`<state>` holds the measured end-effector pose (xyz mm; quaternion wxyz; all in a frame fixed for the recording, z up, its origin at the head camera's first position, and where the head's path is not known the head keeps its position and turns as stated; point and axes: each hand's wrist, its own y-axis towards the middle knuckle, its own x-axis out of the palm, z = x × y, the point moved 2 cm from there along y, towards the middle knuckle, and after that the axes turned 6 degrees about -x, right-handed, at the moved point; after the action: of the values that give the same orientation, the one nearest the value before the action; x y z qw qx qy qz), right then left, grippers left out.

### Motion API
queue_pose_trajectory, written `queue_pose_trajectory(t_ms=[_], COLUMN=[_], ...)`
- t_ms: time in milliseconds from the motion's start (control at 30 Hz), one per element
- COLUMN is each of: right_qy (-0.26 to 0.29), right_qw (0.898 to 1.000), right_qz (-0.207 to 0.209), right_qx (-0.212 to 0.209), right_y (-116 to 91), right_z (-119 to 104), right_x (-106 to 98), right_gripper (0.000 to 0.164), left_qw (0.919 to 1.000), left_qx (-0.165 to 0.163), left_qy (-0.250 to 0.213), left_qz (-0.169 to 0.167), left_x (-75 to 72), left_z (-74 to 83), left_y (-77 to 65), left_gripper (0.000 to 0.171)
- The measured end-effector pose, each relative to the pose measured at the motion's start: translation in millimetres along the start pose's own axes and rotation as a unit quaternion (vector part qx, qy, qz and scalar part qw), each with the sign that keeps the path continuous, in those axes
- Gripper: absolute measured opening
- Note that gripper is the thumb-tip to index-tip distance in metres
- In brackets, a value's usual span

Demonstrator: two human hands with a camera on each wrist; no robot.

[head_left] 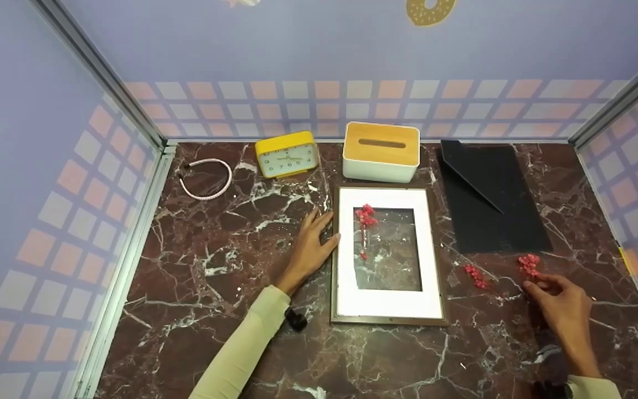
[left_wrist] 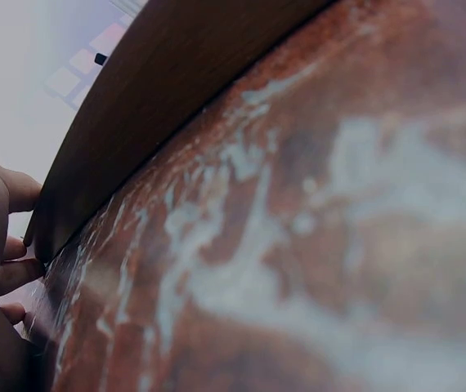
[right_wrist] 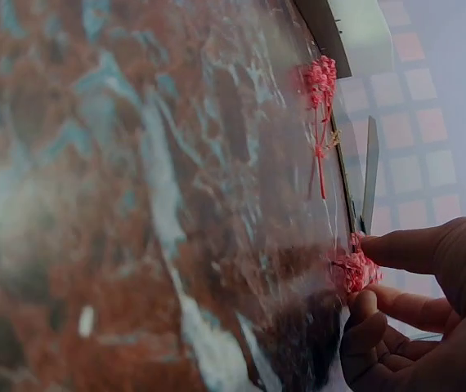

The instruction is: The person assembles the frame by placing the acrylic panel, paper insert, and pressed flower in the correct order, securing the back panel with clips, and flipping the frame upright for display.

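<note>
A brown picture frame with a white mat lies flat on the table. One pink dried flower sprig lies in the upper left of its window. At the frame's left edge rests my left hand, fingers extended and thumb touching the rim; the left wrist view shows the fingertips against the frame's side. My right hand pinches a second pink flower sprig between thumb and finger, low over the table to the right. Beside it lies a third sprig, apart from the hand, also visible in the right wrist view.
A black backing board with its stand flap raised lies right of the frame. Along the back are a white tissue box with a wooden lid, a yellow clock and a headband. Walls enclose the marbled table.
</note>
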<state>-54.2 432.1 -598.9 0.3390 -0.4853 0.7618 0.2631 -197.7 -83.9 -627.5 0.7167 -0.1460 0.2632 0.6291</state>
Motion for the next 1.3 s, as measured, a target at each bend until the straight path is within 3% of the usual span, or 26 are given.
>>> queue_pose_trajectory(t_ms=[167, 500, 800, 1067, 1300], right_qy=[-0.018, -0.024, 0.013, 0.051, 0.078], right_qw=[1.000, 0.999, 0.999, 0.996, 0.992], right_qz=[-0.007, 0.030, 0.048, 0.058, 0.043], right_qx=[-0.010, -0.003, 0.007, -0.055, -0.093], right_y=[0, 5, 9, 17, 24], right_z=[-3, -7, -26, -60, -91], right_x=[3, -1, -4, 10, 30], right_gripper=[0.037, 0.025, 0.026, 0.020, 0.016], left_qw=[1.0000, 0.9999, 0.9999, 1.0000, 1.0000], left_qx=[0.001, 0.009, 0.010, 0.002, 0.001], left_qy=[-0.004, 0.006, 0.002, -0.007, -0.004], left_qz=[-0.002, 0.008, 0.006, 0.002, 0.005], left_x=[0.4, -0.1, -0.5, -0.5, -0.2], left_z=[0.6, 2.2, 2.8, 1.1, 1.8], left_y=[0.0, 0.8, 0.6, -0.8, -1.3], left_gripper=[0.059, 0.059, 0.060, 0.059, 0.059])
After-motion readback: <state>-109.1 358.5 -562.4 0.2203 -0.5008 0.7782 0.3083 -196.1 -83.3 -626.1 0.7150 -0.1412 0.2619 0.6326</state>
